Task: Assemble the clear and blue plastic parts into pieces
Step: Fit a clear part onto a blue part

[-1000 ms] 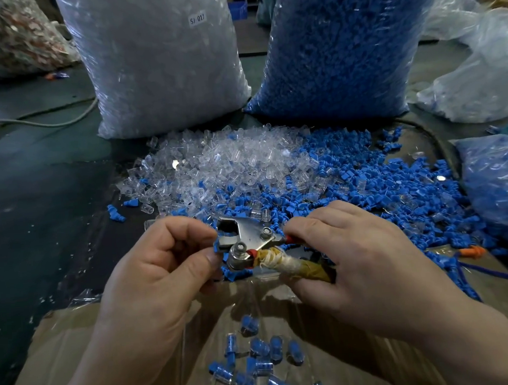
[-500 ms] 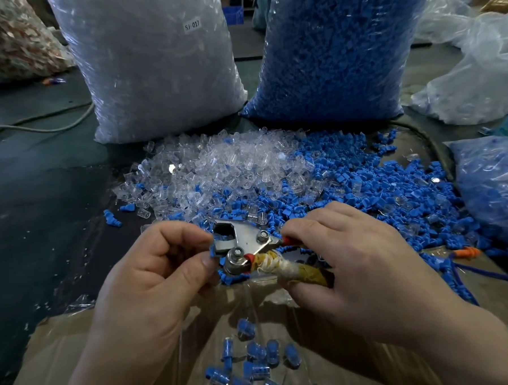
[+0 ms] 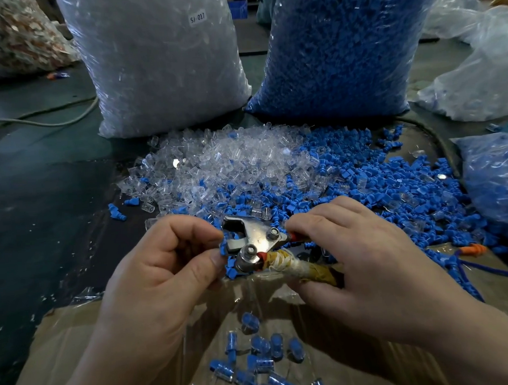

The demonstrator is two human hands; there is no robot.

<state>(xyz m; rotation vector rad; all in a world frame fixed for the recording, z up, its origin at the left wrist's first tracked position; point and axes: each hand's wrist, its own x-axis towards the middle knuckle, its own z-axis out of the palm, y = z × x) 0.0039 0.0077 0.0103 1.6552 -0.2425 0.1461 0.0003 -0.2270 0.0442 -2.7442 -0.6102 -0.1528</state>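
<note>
Little changed: left hand (image 3: 151, 280) still pinched a blue part (image 3: 224, 249) at the head of the pliers (image 3: 256, 236), right hand (image 3: 371, 262) gripped the handles (image 3: 305, 266), so this press seemed unfinished

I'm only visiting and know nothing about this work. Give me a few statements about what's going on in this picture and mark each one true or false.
1. The right hand grips a metal hand tool. True.
2. The bag of blue parts stands left of the bag of clear parts. False: it stands to the right.
3. Assembled pieces lie in the cardboard box near the person. True.
4. The left hand lies flat and empty. False: its fingers pinch a blue part at the tool's head.
</note>
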